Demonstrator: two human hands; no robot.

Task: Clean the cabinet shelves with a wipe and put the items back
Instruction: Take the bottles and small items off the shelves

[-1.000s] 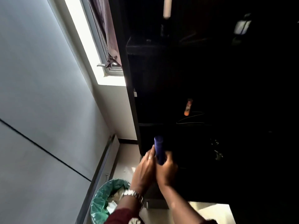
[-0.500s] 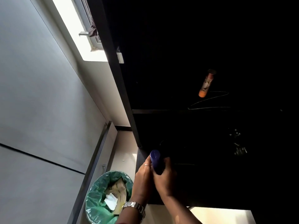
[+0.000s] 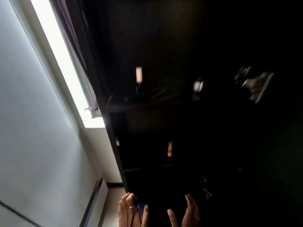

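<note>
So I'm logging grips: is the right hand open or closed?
Open: the right hand shows spread fingers, gripping nothing; the blue bottle sits by the left hand.

a pale grey wall (image 3: 32, 128) fills the left side of a tilted, blurred view. a bright window strip (image 3: 65, 66) runs diagonally down it, glowing white. a dark purple curtain (image 3: 72, 40) hangs along the window's right edge. low on the wall, a dark baseboard strip (image 3: 91, 203) slants toward the bottom edge, with a thin dark line (image 3: 14, 212) crossing the lower left corner.
</note>
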